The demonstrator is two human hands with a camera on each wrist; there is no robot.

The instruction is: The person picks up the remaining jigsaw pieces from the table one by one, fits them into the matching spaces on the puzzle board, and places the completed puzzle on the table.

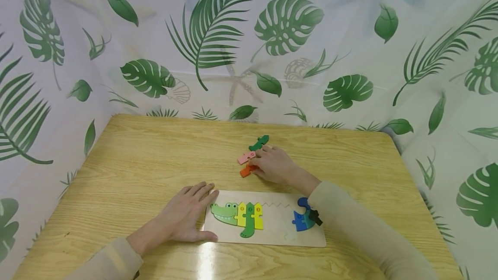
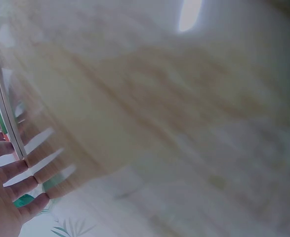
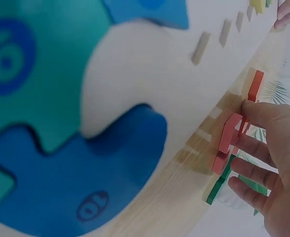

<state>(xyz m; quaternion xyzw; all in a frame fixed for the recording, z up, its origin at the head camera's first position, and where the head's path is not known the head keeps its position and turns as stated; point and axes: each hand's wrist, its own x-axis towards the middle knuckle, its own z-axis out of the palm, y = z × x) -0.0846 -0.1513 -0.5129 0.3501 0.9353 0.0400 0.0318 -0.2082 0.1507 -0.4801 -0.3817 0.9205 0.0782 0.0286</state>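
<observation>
A wooden puzzle board (image 1: 276,239) lies on the table, with a crocodile's head (image 1: 225,213) and several yellow and green body pieces (image 1: 250,221) joined at its left. Blue tail pieces (image 1: 299,221) sit at its right end, partly behind the right sleeve. My left hand (image 1: 186,213) rests at the board's left edge, fingers spread. Beyond the board, the thumb and index finger of my right hand (image 1: 274,165) pinch an orange puzzle piece (image 3: 255,86). Next to it are a pink piece (image 1: 245,157) and a green piece (image 1: 258,142), near the other fingers.
A light wooden table (image 1: 155,150) carries everything. Behind it and at both sides hangs a white curtain (image 1: 233,33) with green leaf prints. Zigzag marks (image 1: 278,205) run along the board's upper middle.
</observation>
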